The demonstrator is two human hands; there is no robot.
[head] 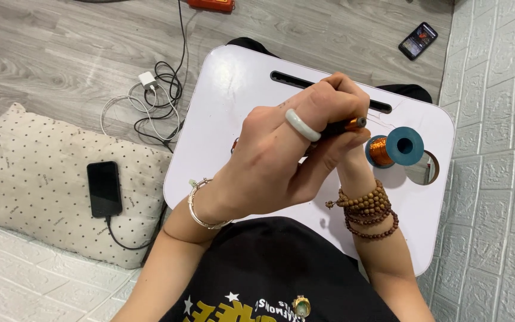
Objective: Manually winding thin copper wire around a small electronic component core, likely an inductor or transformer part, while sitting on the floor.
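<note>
My left hand [281,155], with a pale ring on one finger and a silver bangle at the wrist, is closed around a dark rod wound with copper wire [353,124] above the white lap table [227,101]. My right hand is mostly hidden behind the left; only its wrist [368,206] with brown bead bracelets shows, and its fingers seem to meet the same rod. A blue spool of copper wire [396,147] lies on the table just right of both hands, with a thin strand leading toward the rod.
The table has a long slot [287,77] at the back and a round hole [422,169] at right. A dotted cushion [37,179] with a black phone [104,188] lies left. Charger cables [153,98] and another phone [418,40] are on the floor.
</note>
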